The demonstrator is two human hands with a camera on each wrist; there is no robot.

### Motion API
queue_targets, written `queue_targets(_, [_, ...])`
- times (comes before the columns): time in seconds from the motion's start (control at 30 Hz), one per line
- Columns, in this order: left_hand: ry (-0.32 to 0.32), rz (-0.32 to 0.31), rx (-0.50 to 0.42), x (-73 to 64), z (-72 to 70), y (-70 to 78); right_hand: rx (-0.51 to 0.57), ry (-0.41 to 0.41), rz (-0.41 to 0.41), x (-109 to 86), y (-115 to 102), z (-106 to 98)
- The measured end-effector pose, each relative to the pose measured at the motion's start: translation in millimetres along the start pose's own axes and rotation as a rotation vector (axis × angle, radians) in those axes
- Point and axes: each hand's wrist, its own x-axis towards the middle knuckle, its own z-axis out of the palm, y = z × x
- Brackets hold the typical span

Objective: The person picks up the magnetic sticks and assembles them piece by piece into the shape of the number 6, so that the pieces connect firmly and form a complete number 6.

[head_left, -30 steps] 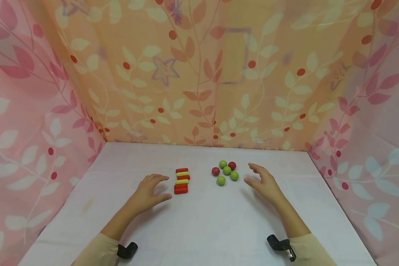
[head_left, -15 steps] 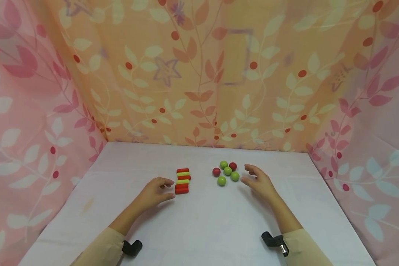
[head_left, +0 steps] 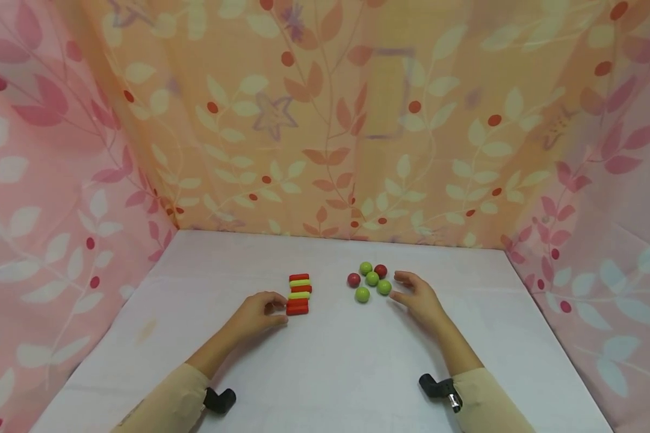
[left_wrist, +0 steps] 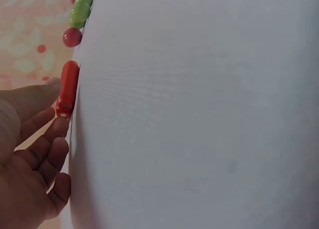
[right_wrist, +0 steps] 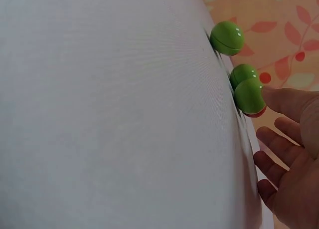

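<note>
A short column of red and yellow-green sticks lies on the white table, each stick pointing sideways. The nearest red stick (head_left: 297, 311) is beside my left hand (head_left: 254, 316), whose thumb and fingers are parted at the left ends of the sticks. In the left wrist view the thumb overlaps the edge of a red stick (left_wrist: 69, 84). To the right is a loose cluster of green and red balls. My right hand (head_left: 419, 304) is relaxed with its fingers apart, its thumb tip close to a green ball (head_left: 384, 287). Another green ball (right_wrist: 227, 38) shows in the right wrist view.
The white table (head_left: 325, 373) ends at an orange leaf-patterned cloth (head_left: 314, 120) behind. Pink patterned cloths hang at both sides. A black wrist device (head_left: 219, 400) sits on the left sleeve and another black wrist device (head_left: 439, 388) on the right.
My left hand has come right and slightly forward to the ends of the sticks. My right hand has drifted left, closer to the balls. Sticks and balls lie as before.
</note>
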Motion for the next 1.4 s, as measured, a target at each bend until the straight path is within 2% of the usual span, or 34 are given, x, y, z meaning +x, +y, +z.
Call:
queue_targets(0.2, [-0.004,-0.045,-0.018,0.6,4.3,3.3,-0.027,0.007,0.025,3.5,0.8,5.3])
queue_targets(0.47, [0.016,-0.013,0.027,5.3,9.4,6.6,-0.099,0.036,0.069,3.9,-5.2,9.0])
queue_targets(0.7, [0.028,-0.014,0.032,7.6,13.4,7.0,-0.135,0.062,0.035,7.3,-3.9,12.2])
queue_targets(1.03, [0.038,0.005,0.047,7.9,16.0,14.2,-0.194,0.103,0.038,10.1,-1.3,13.2])
queue_targets(1.2, [0.037,0.019,0.036,9.4,15.5,17.7,-0.194,0.113,0.036,8.4,-3.1,11.1])
queue_targets(1.4, [0.028,0.045,-0.002,10.6,16.3,28.7,-0.179,0.119,0.022,6.3,-2.4,6.9])
